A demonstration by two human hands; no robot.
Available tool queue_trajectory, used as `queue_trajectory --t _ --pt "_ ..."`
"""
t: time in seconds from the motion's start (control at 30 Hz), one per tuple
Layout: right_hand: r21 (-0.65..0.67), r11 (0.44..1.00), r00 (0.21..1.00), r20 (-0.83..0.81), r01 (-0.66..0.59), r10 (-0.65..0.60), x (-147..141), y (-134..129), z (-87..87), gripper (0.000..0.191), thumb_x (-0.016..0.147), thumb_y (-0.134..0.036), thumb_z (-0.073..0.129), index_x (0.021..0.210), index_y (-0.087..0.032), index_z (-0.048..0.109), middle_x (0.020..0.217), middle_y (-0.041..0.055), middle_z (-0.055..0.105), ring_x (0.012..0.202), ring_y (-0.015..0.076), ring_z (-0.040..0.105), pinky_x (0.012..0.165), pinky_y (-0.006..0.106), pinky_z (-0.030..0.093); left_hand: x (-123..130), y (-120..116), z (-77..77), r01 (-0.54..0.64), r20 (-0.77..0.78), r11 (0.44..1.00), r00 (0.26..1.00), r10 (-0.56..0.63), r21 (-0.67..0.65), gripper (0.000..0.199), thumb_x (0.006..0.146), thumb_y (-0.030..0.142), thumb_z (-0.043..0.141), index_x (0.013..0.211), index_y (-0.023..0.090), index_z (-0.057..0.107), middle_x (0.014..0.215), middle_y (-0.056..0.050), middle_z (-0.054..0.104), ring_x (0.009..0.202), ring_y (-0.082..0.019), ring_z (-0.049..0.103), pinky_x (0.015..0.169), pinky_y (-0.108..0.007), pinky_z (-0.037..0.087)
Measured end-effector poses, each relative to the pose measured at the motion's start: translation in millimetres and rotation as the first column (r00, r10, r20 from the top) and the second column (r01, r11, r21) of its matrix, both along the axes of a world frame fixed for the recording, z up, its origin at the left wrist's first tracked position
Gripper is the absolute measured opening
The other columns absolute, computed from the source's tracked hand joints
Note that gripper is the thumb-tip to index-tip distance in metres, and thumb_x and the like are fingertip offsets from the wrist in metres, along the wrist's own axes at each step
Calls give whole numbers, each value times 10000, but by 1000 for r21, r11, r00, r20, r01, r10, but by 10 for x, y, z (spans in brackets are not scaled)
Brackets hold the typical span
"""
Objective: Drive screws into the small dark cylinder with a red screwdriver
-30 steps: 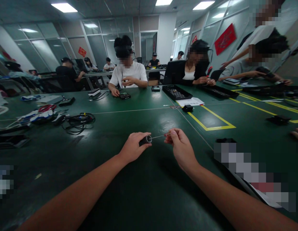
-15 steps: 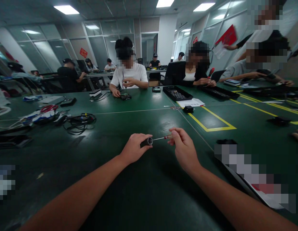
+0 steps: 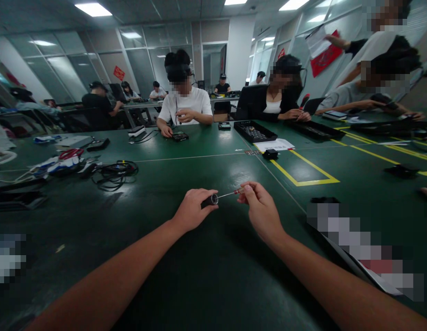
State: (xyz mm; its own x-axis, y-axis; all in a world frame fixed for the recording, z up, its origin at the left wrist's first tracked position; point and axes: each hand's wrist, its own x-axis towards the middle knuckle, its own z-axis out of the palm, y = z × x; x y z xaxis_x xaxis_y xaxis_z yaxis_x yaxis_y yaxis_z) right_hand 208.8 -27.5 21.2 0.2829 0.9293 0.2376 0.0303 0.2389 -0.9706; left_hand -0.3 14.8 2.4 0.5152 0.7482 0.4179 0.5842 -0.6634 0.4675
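My left hand [image 3: 194, 210] is closed round a short black cylinder [image 3: 208, 201] whose round, light-rimmed end faces right. Between its fingers and thumb, my right hand [image 3: 260, 207] pinches the reddish, see-through handle of a thin screwdriver [image 3: 227, 195]. The metal shaft runs left from the handle, and its tip is at the open end of the cylinder; how deep it sits inside cannot be made out. Both hands are above the green table [image 3: 199, 285].
Bundled black cables [image 3: 115, 174] and blue-white gloves or cloths lie to the left. Ahead are a black parts tray [image 3: 255, 132], a small black block [image 3: 270, 154] and yellow tape. A pixelated sheet [image 3: 358, 248] lies at right. Several people sit across the table.
The screwdriver's handle has risen slightly, so the shaft slants more. My left hand keeps its hold on the cylinder. In the background, a person's red and white sheets have shifted.
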Motion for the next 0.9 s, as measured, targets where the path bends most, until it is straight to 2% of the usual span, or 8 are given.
queue_trajectory --t 0.07,0.13,0.23,0.4,0.63,0.9 --pt "-71 997 986 -169 -9 -3 13 55 -60 240 882 -474 617 877 -234 623 763 15 648 674 191 600 689 374 540 0 5 11 4 5 1000 1000 -4 20 414 930 329 694 1330 256 615 1230 -62 703 1157 -254 627 1042 -475 428" --pt "-190 980 936 -352 -65 -6 40 110 -113 244 856 -456 637 761 -237 585 654 5 590 589 183 565 634 381 556 -1 17 27 -5 -11 1000 1000 5 15 422 931 307 693 1341 251 612 1247 -66 696 1176 -254 617 1057 -480 417" --pt "-232 972 898 -434 -32 -74 78 162 -156 234 841 -418 660 716 -241 572 616 -5 564 551 171 537 582 362 556 -9 36 44 -23 -59 999 998 21 -39 423 914 281 713 1327 239 629 1221 -65 708 1164 -256 623 1056 -486 416" --pt "-172 982 942 -311 72 -123 66 148 -156 218 839 -443 674 792 -240 612 703 4 627 610 173 577 571 329 538 -19 38 25 -36 -66 998 997 33 -49 422 924 305 700 1335 249 625 1226 -62 708 1168 -263 620 1059 -491 409" --pt "-38 998 996 -72 43 -45 12 74 -96 260 915 -497 576 895 -239 604 786 5 659 697 183 605 687 351 521 -5 27 1 -12 -63 999 998 9 -35 419 916 328 710 1317 238 634 1178 -65 715 1119 -260 628 1040 -479 411" --pt "78 996 977 209 33 -48 -8 -41 -30 232 997 -452 482 987 -240 576 812 20 655 750 203 624 737 364 486 -6 23 8 -1 -97 998 995 -5 -57 490 951 384 643 1416 248 570 1130 -65 702 1090 -260 615 1044 -490 406"
